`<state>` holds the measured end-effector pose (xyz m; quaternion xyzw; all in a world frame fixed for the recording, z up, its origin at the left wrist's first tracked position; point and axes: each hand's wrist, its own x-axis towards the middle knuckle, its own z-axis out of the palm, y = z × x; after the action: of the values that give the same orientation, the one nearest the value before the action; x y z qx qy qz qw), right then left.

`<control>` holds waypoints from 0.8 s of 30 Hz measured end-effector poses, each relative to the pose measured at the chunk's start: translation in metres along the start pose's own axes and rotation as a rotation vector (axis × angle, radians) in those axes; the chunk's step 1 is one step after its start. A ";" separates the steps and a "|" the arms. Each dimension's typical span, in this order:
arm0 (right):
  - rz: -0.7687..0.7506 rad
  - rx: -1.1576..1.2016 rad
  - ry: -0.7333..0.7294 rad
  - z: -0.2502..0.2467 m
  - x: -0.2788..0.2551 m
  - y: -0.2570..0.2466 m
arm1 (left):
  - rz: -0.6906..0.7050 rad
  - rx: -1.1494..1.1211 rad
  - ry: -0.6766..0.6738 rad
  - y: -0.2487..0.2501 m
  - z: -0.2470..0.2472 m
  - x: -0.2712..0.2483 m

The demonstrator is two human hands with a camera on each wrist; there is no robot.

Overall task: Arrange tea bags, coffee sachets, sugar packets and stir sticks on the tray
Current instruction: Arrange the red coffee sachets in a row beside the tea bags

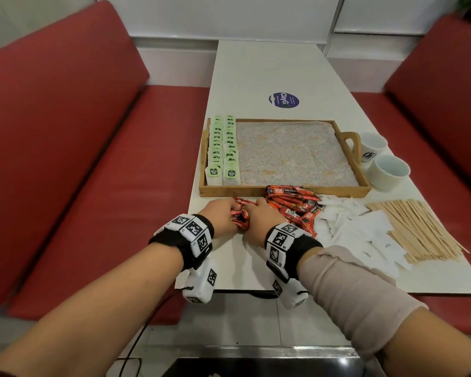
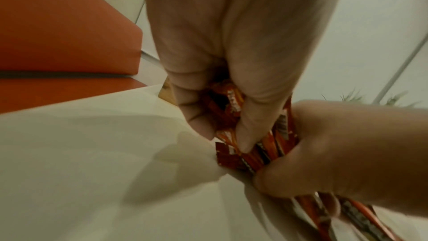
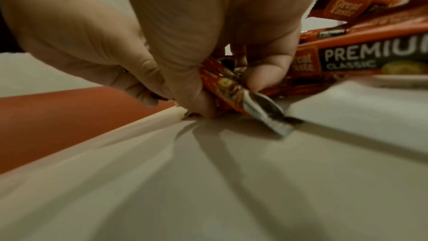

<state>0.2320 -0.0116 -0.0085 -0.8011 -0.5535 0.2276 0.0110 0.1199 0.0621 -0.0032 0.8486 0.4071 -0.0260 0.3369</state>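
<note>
A wooden tray [image 1: 280,191] lies on the white table, with two rows of green tea bags [image 1: 223,151] along its left side. In front of it is a heap of red coffee sachets [image 1: 294,204]. My left hand [image 1: 220,215] and right hand [image 1: 257,217] both grip one bundle of coffee sachets [image 1: 239,216] between them, just off the tray's near left corner. The left wrist view shows my left hand's fingers [image 2: 243,116] curled round the bundle [image 2: 261,149]. In the right wrist view my right hand's fingers [image 3: 185,83] pinch the sachets [image 3: 229,89] against the table.
White sugar packets [image 1: 365,232] lie scattered right of the sachets, and wooden stir sticks [image 1: 416,229] lie in a pile further right. Two white cups [image 1: 386,167] stand beside the tray's right handle. Red bench seats [image 1: 79,172] flank the table.
</note>
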 end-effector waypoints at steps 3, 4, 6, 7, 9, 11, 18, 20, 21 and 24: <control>0.079 0.092 0.017 -0.004 0.001 0.000 | 0.034 -0.133 0.075 -0.003 -0.006 0.000; 0.094 0.126 0.038 -0.004 0.000 0.000 | 0.047 -0.174 0.101 -0.003 -0.008 0.000; 0.074 0.174 0.077 -0.006 -0.001 0.000 | 0.068 -0.272 0.139 -0.003 -0.010 0.000; 0.044 0.181 0.086 -0.007 -0.002 0.000 | 0.076 -0.333 0.156 -0.005 -0.011 0.001; 0.008 0.220 0.111 -0.010 -0.002 -0.001 | 0.084 -0.462 0.203 -0.007 -0.012 0.003; 0.037 0.350 0.118 -0.012 -0.001 -0.001 | 0.094 -0.608 0.246 -0.011 -0.012 0.005; 0.048 0.493 0.213 -0.013 0.005 0.000 | 0.132 -0.829 0.279 -0.003 -0.013 0.008; 0.049 0.532 0.246 -0.015 0.005 0.000 | 0.130 -0.883 0.282 -0.002 -0.015 0.010; 0.051 0.554 0.260 -0.016 0.004 -0.001 | 0.117 -0.916 0.278 -0.001 -0.015 0.011; 0.071 0.636 0.326 -0.020 0.003 -0.003 | 0.049 -0.961 0.224 0.001 -0.014 0.011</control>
<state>0.2375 -0.0026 0.0091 -0.8021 -0.4178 0.2578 0.3401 0.1250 0.0772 0.0045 0.6039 0.3867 0.2639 0.6450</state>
